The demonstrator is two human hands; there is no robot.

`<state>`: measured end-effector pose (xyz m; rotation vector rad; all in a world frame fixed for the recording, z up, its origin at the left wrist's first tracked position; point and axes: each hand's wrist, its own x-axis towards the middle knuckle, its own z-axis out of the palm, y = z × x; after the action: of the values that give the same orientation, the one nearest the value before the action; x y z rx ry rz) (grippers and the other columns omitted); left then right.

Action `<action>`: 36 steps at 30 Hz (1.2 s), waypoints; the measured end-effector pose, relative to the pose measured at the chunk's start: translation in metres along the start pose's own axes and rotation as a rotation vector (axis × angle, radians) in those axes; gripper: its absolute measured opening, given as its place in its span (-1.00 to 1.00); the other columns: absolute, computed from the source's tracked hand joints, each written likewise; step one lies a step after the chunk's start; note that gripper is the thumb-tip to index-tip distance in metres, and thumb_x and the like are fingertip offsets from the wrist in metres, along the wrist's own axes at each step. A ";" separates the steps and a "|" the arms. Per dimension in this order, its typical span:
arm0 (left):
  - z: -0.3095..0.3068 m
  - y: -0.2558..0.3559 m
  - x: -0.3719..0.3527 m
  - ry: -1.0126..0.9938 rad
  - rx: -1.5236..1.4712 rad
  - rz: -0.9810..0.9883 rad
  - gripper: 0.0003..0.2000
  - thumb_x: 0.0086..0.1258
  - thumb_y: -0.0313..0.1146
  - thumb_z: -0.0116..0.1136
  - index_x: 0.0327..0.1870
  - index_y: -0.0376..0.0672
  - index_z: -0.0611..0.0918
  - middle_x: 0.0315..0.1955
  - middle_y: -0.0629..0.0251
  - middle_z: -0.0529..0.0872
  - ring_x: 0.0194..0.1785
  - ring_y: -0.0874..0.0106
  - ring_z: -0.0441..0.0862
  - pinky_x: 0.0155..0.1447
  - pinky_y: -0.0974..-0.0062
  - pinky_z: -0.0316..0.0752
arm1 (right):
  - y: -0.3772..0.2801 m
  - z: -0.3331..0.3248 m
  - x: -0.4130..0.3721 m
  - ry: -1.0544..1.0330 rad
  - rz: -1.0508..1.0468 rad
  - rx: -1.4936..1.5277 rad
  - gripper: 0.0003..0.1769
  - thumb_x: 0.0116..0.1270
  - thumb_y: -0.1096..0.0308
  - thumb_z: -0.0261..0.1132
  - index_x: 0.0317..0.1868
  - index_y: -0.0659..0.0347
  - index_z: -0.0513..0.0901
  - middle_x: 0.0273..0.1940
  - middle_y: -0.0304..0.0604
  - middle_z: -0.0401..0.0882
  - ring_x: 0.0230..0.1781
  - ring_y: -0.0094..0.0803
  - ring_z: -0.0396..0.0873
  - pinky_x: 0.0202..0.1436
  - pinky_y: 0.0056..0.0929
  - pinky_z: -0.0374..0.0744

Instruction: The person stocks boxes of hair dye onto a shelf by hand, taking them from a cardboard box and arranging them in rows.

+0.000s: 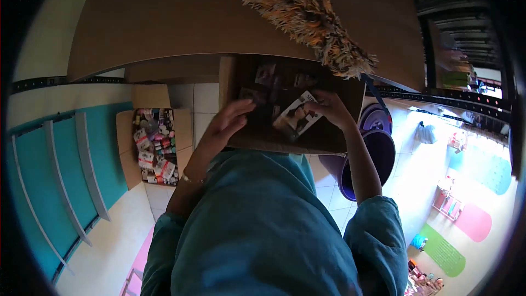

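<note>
My right hand (330, 107) pinches the upper right edge of a flat white printed package (298, 116) with a dark-haired person pictured on it. The package is tilted over an open cardboard box (227, 79) in front of my body. Over the left part of that box, my left hand (230, 118) has its fingers stretched and apart, with nothing in them. Several small printed packages (266, 75) lie in the shadowed box; their kind is too dark to make out.
A fluffy orange-brown duster (298, 16) lies on the brown shelf (164, 16) above the box. Left on the floor stands an open carton (127, 148) full of small bottles and packets. A purple bucket (393, 159) is at the right, beside my right forearm.
</note>
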<state>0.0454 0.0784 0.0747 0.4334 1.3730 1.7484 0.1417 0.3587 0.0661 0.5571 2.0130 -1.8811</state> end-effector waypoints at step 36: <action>-0.003 -0.001 -0.036 0.230 -0.600 0.134 -0.42 0.17 -0.47 -0.08 0.24 -0.24 0.05 0.17 -0.09 0.18 0.25 -0.01 0.11 0.00 0.07 0.47 | 0.153 0.070 0.115 0.173 0.023 -0.539 -0.45 0.01 0.12 0.32 -0.07 0.29 0.40 -0.36 -0.13 0.52 -0.29 -0.30 0.53 -0.15 -0.38 0.51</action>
<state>0.0645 0.0488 0.0806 -0.0106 0.9092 2.2615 0.1156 0.3038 -0.1277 0.5960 2.4765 -1.2227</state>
